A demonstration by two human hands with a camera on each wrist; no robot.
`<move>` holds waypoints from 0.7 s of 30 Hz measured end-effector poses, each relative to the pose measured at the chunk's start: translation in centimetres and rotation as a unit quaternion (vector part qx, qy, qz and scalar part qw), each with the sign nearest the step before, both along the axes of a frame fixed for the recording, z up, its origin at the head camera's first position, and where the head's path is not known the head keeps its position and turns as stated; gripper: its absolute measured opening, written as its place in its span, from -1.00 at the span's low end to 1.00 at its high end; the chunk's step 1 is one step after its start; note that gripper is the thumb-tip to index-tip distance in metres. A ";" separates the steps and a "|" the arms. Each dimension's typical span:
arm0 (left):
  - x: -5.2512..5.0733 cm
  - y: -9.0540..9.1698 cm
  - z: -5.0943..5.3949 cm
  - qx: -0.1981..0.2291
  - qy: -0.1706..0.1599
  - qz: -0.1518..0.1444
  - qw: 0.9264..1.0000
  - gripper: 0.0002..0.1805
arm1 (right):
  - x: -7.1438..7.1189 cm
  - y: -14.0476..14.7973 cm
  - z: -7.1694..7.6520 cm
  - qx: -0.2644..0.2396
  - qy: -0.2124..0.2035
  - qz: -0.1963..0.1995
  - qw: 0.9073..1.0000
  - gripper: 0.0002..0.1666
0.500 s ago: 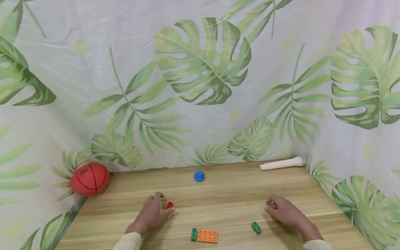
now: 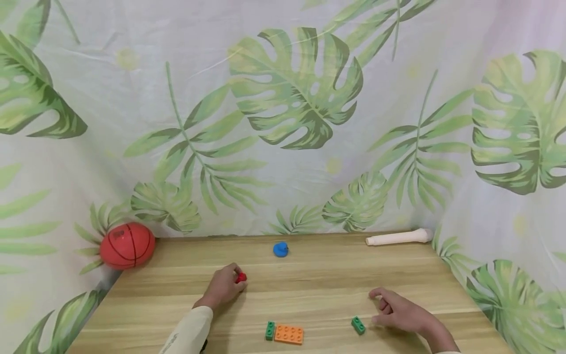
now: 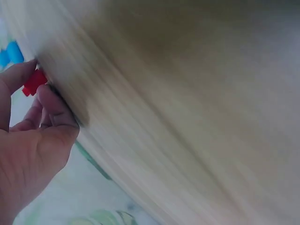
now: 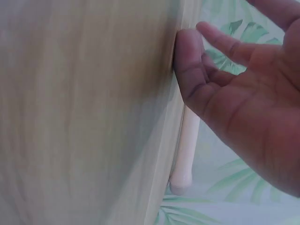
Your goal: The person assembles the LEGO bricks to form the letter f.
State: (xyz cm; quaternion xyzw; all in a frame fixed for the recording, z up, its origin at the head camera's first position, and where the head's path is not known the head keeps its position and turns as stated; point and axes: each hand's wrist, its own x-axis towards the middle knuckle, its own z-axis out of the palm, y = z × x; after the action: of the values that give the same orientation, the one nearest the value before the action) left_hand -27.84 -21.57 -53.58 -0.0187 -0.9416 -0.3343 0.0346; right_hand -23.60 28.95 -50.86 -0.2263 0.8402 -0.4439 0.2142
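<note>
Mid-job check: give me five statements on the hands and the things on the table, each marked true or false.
1. The left hand pinches the red brick. True.
2. The right hand grips the lone green brick. False: it holds nothing; that brick lies near it on the table.
3. A second green brick lies beside the orange brick. True.
4. The blue toy sits on the orange brick. False: it stands near the table's back edge.
5. The red ball is at the back left corner. True.
</note>
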 end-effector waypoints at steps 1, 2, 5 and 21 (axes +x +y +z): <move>-0.2 0.6 0.0 -0.001 0.001 -0.003 1.000 -0.75 | 0.1 -0.2 -0.1 -0.003 0.006 0.014 1.000 -0.26; -0.4 1.1 -0.1 -0.003 0.004 -0.011 1.000 -0.74 | 0.1 -0.4 -0.2 -0.005 0.011 0.026 1.000 -0.27; -0.9 2.8 0.0 0.010 -0.002 -0.041 0.999 -0.70 | 0.2 -1.4 -0.4 -0.013 0.024 0.054 0.998 -0.30; -1.3 4.3 0.5 0.076 -0.043 -0.140 0.986 -0.62 | -1.4 -1.9 -4.1 -0.031 0.028 0.098 0.994 -0.58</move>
State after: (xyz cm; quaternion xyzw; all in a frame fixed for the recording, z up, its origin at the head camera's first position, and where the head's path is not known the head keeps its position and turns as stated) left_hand -29.14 -17.24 -53.10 -0.1335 -0.9023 -0.4067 -0.0521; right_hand -25.00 27.02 -54.96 -0.3266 0.8055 -0.4397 0.2261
